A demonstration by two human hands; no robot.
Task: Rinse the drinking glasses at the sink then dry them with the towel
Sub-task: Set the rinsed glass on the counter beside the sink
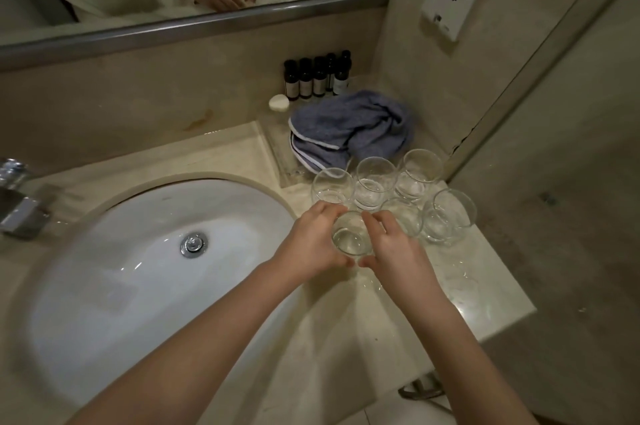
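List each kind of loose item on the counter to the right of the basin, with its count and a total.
Drinking glasses: 6, one held by both hands
Dark bottles: 5
Blue towel: 1
White soap: 1
Total: 13

Marble countertop (346, 338), clear glasses (375, 187), blue towel (349, 126), dark bottles (317, 78)
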